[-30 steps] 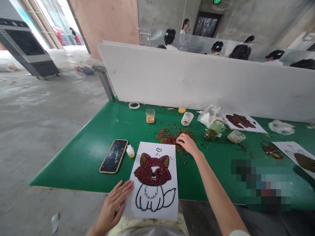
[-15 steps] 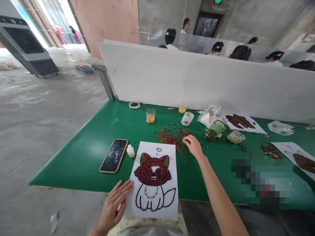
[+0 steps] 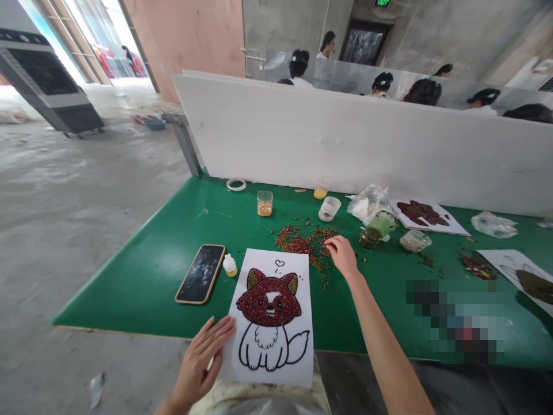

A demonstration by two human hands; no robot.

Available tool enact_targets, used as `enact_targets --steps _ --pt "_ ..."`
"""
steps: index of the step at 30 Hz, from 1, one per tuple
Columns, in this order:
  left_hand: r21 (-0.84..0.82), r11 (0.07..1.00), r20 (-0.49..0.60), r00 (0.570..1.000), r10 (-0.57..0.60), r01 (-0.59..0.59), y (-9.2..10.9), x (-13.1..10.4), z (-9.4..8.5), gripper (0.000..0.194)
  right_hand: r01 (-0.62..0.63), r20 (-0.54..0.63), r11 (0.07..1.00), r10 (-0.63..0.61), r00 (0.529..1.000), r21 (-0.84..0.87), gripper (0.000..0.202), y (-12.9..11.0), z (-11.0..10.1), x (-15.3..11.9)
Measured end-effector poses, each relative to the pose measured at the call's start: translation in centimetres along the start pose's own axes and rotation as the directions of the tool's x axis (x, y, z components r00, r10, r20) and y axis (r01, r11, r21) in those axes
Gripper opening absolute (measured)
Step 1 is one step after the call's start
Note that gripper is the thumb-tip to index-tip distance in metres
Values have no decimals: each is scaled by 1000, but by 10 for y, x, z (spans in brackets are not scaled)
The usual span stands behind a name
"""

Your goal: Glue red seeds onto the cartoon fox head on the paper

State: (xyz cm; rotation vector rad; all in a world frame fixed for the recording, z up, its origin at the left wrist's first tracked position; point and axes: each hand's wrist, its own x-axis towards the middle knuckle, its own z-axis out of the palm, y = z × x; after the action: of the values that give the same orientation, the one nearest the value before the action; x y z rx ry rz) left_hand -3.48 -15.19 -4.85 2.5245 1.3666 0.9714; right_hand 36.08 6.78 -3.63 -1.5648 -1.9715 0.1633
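A sheet with a fox drawing (image 3: pixel 265 340) lies in front of me at the table's near edge. Dark red beans fill the fox's head and greenish ones its ears; its body and tail are bare outline. My left hand (image 3: pixel 203 354) rests flat with fingers extended on the sheet's left edge. Beyond the sheet spreads a loose pile of red and green beans (image 3: pixel 298 245). At the pile's right side my right hand (image 3: pixel 344 257) has thumb and fingers pinched together; whatever sits between the fingertips is too small to make out.
A phone (image 3: pixel 201 274) and a small glue bottle (image 3: pixel 230 265) lie left of the sheet. Behind the pile stand a cup of yellow kernels (image 3: pixel 265 204) and a clear jar (image 3: pixel 329 208). A tipped green container (image 3: pixel 378 229) is at right. A white partition (image 3: pixel 345 138) borders the table.
My right hand has shifted very slightly to the right at the edge of the bean pile, its fingers still pinched. My left hand stays on the sheet.
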Motion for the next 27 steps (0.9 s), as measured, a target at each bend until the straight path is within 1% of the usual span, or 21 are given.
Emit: enact_targets --steps 3,5,6,8,10,12,14,18,20,23,27 --pt "-2 1000 2 1000 -3 3 0 -1 1 44 15 -46 999 -17 999 -50 25 -2 5 -1" --pt "-5 1000 5 1000 -7 7 -1 -1 1 44 41 -38 997 -43 998 -61 31 -8 9 -3" --pt "-6 1000 5 1000 -9 9 -1 -2 1 44 68 -6 996 -68 998 -54 34 -12 11 -4" --pt "-6 1000 4 1000 -12 12 -1 -2 2 44 142 105 990 -138 985 -24 38 -21 14 -6" --pt "-4 1000 3 1000 -13 13 0 -1 2 44 206 224 979 -201 954 3 42 -28 16 -10" --pt "-4 1000 4 1000 -15 15 0 -1 1 44 229 294 974 -219 931 0 44 -31 15 -14" --pt "-7 1000 3 1000 -19 19 1 0 1 43 218 307 975 -196 931 -36 44 -27 12 -19" --pt "-17 999 -1 1000 -30 30 1 -1 2 42 159 278 977 -116 954 -140 44 -13 4 -25" --pt "-22 999 -7 999 -32 31 1 -1 2 41 140 273 974 -88 958 -176 44 -10 0 -26" --pt "-27 999 -12 999 -36 35 1 -1 3 41 129 280 972 -71 957 -196 46 -15 -2 -23" --pt "-30 998 1 999 -49 49 2 0 1 41 123 294 977 -67 953 -177 48 -25 2 -15"
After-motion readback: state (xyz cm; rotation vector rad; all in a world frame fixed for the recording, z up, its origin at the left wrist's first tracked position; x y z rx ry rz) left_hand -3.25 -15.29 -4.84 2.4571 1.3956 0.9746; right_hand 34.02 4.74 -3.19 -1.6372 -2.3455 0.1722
